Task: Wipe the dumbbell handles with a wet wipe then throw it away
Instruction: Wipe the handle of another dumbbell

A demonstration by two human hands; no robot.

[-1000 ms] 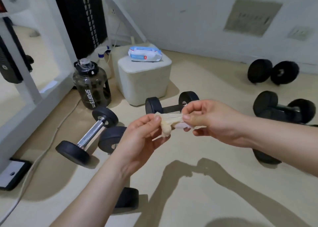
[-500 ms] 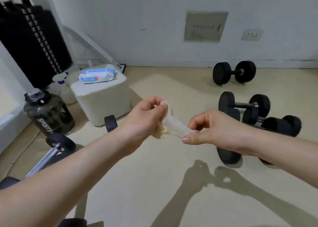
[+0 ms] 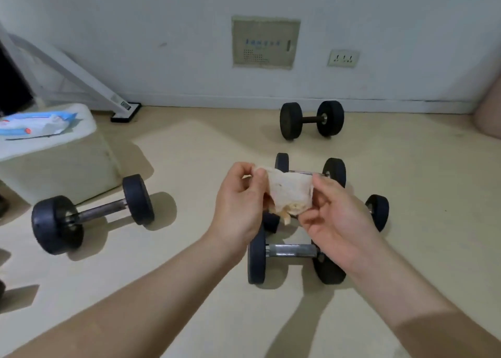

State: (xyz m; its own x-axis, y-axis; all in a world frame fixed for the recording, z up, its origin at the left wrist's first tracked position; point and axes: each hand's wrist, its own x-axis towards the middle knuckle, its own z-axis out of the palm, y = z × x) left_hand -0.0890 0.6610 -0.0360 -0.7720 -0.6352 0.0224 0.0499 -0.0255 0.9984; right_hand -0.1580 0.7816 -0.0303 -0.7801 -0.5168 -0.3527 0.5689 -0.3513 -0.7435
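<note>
**Wipe [image 3: 291, 192] held open between both hands, above dumbbells**

We log left hand [image 3: 238, 203] pinching the wipe's left edge, thumb against forefinger, other fingers curled. Right hand [image 3: 336, 214] pinches the right edge the same way. The wipe hangs in the air between them, pulled partly flat. Its lower part is bunched and stained yellow-brown.

Progress, our guess: the staining suggests some wiping is done, but we cannot tell which handles. The hands look to be spreading the wipe to find a cleaner face. So we judge that more wiping is left, then the throw-away. We see no bin.

Room:
- Near dumbbell [image 3: 291, 250] lies right below the hands. Its steel handle is bare between the plates and open from above.
- Behind it we count two more dumbbells, packed close and mostly hidden by hands and wipe. Their plates sit near one another, so we expect tight access there.
- Left dumbbell [image 3: 92, 212] lies just beside box [image 3: 54, 173], well apart from the cluster.
- Floor [image 3: 195, 167] between it and the cluster gives room to shift across.
- Far dumbbell [image 3: 311, 119] sits near the wall, well apart from the rest, reachable from the front.
- Pack [image 3: 32, 125] lies on the box top.
- A pinkish shape at the right edge is cut off, and we cannot tell what it is.
</note>
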